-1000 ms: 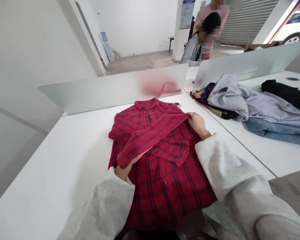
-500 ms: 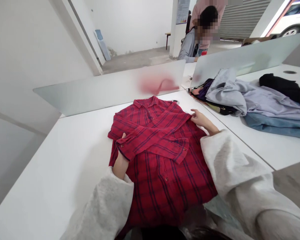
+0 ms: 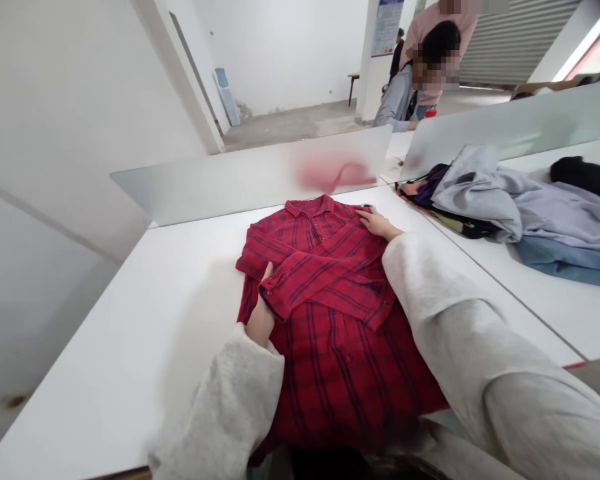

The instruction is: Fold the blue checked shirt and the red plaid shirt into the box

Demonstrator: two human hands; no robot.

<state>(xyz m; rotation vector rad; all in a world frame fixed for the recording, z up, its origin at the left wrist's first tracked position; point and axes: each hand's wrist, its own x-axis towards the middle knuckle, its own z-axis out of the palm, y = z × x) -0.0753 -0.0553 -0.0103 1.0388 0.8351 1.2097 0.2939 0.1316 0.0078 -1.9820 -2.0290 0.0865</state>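
Observation:
A red plaid button-up shirt point(image 3: 325, 360) lies front up on the white table, its collar at the far end. Both sleeves are folded across its chest and overlap. My left hand point(image 3: 261, 319) is at the shirt's left side, partly beneath a sleeve cuff. Its thumb points up beside the cuff; the other fingers are hidden under the cloth. At the far right shoulder of the shirt, my right hand point(image 3: 379, 224) lies with fingers stretched out, touching the fabric. The lower hem reaches the near table edge, close to my body.
A frosted divider point(image 3: 250, 167) stands along the back of the white table point(image 3: 180, 280). To the right is a heap of clothes point(image 3: 485, 193), with grey, lilac, blue and black pieces. Beyond the divider are two people point(image 3: 397, 100) and a water dispenser point(image 3: 226, 97).
My right hand has moved from the sleeve fold up to the shirt's far right shoulder. My left hand stays by the cuff. The view has shifted slightly left.

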